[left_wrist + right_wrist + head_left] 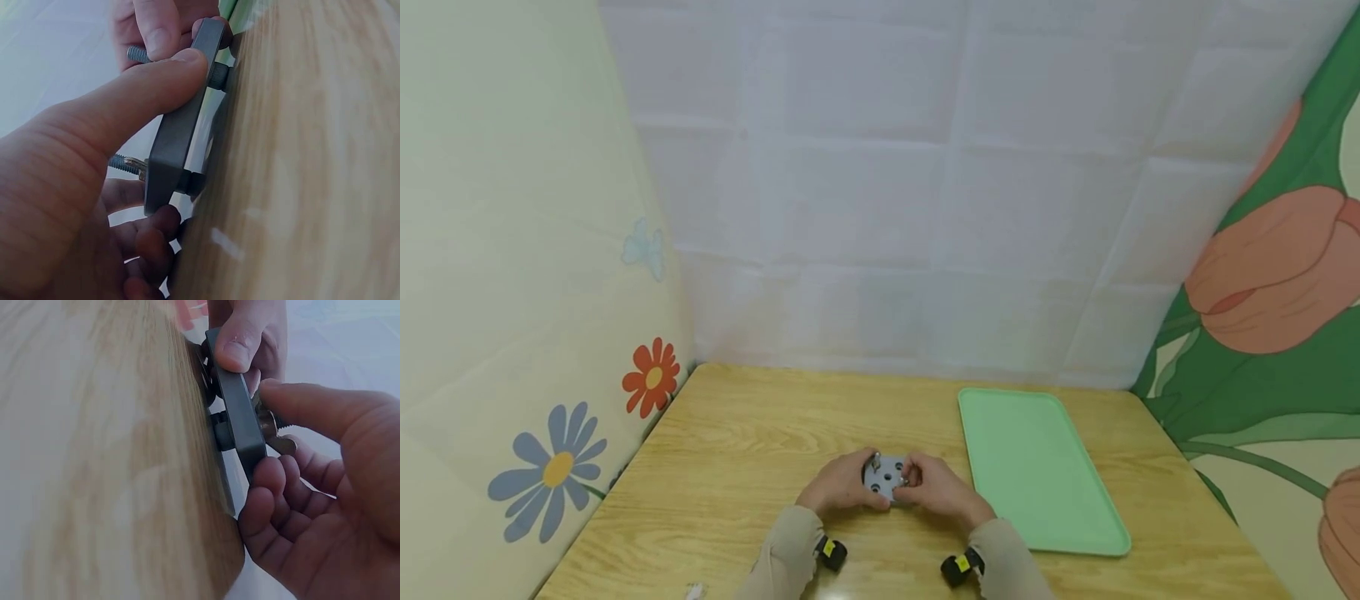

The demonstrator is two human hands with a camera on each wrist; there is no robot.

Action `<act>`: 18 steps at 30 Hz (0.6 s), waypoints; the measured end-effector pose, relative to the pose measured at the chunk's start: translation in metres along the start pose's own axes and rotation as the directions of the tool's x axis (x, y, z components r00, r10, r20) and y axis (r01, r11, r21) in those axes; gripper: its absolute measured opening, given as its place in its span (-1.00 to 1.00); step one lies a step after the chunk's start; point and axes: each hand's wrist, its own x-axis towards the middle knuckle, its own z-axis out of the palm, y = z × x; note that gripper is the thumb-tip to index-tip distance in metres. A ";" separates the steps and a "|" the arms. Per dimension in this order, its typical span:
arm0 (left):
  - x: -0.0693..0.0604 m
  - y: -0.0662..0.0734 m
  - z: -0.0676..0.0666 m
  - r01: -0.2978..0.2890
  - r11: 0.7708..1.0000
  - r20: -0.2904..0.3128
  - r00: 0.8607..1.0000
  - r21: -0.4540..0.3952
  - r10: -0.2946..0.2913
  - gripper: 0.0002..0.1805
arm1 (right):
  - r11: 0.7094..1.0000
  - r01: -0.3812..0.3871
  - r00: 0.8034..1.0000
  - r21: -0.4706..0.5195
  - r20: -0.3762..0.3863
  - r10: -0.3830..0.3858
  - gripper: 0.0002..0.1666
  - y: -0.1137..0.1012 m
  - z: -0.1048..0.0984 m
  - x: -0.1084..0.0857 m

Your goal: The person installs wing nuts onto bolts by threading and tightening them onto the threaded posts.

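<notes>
A grey metal plate (882,477) with several round holes is held just above the table between both hands. My left hand (844,485) grips its left side, the thumb (150,84) lying along the near edge and the fingers beneath. Bolts pass through the plate, their dark heads (217,76) on the table side and threaded ends (137,54) on the other. One wing nut (135,166) sits on a bolt near the left hand. At the right side, my right hand (942,490) pinches another wing nut (270,428) on its bolt, with curled fingers touching the plate's edge.
A light green tray (1037,475) lies on the wooden table (760,450) right of the hands. A small whitish object (696,591), too cut off to identify, is at the front edge on the left. A white sheet (880,208) hangs behind, with patterned cloths on both sides.
</notes>
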 end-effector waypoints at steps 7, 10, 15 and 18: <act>-0.001 0.000 0.001 -0.005 1.000 0.001 1.000 0.007 0.005 -0.13 | 0.999 -0.010 1.000 -0.050 -0.002 0.010 -0.72 0.000 0.002 0.001; -0.001 0.000 0.000 -0.003 1.000 0.001 1.000 -0.001 0.003 -0.11 | 0.998 -0.028 1.000 -0.058 -0.005 0.028 -0.70 -0.001 0.002 0.000; 0.000 0.000 -0.001 -0.011 1.000 -0.004 1.000 0.002 0.011 -0.09 | 0.998 -0.039 0.999 -0.047 -0.004 0.039 -0.68 -0.001 0.001 0.000; 0.001 -0.001 -0.001 -0.013 1.000 -0.005 1.000 0.001 0.013 -0.09 | 0.999 -0.027 1.000 -0.023 0.010 0.027 -0.73 -0.001 0.000 0.000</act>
